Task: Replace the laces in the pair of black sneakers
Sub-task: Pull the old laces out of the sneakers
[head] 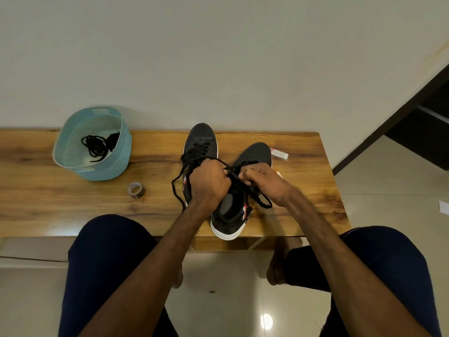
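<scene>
Two black sneakers stand side by side on the wooden tabletop (303,190), toes pointing away from the person. Both hands work over the nearer sneaker (256,154). The left hand (209,182) is curled into a fist around the black lace (266,205), and the right hand (264,181) pinches the same lace close beside it. Loose lengths trail down on either side. The other sneaker (201,137) sits just left, touching it. Further left, a teal basket (73,164) holds a tangle of black laces (96,147); a roll of tape (136,189) lies near it.
</scene>
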Demonstrator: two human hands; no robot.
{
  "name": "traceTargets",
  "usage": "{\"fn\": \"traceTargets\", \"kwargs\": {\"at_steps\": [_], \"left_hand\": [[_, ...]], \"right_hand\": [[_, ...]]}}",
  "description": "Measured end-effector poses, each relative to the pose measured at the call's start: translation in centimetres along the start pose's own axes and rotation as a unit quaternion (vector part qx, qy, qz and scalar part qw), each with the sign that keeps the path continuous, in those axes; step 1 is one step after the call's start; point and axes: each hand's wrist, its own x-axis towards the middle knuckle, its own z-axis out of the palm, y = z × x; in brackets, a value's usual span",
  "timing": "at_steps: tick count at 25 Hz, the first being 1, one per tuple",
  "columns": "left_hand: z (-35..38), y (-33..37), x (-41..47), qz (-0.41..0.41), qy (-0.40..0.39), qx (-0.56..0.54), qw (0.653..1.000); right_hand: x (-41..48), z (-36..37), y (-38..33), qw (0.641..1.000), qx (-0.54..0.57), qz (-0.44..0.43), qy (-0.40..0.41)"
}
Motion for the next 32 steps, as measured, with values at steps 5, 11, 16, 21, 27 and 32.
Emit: {"fn": "traceTargets", "kwargs": {"at_steps": [5, 11, 16, 21, 27, 32], "left_hand": [[0.2, -0.3, -0.2, 0.021, 0.025, -0.016, 0.999], [-0.1, -0.8, 0.2, 0.089, -0.049, -0.075, 0.992], [0.0, -0.9, 1.2, 0.090, -0.082, -0.072, 0.990], [0.2, -0.7, 1.6, 0.077, -0.079, -0.045, 0.993], [0.6, 0.0, 1.4, 0.070, -0.035, -0.040, 0.996], [0.7, 0.7, 1.6, 0.078, -0.052, 0.067, 0.993]], "right_hand": [[-1.0, -2.0, -2.3, 0.996, -0.038, -0.024, 0.081], [0.3, -3.0, 0.7, 0.972, -0.143, 0.073, 0.171], [0.4, -2.2, 1.4, 0.962, -0.228, 0.099, 0.113], [0.2, -2.5, 1.5, 0.961, -0.232, 0.124, 0.089], [0.3, -1.2, 1.6, 0.950, -0.282, 0.127, 0.046], [1.1, -1.9, 1.4, 0.954, -0.281, 0.076, 0.074]]}}
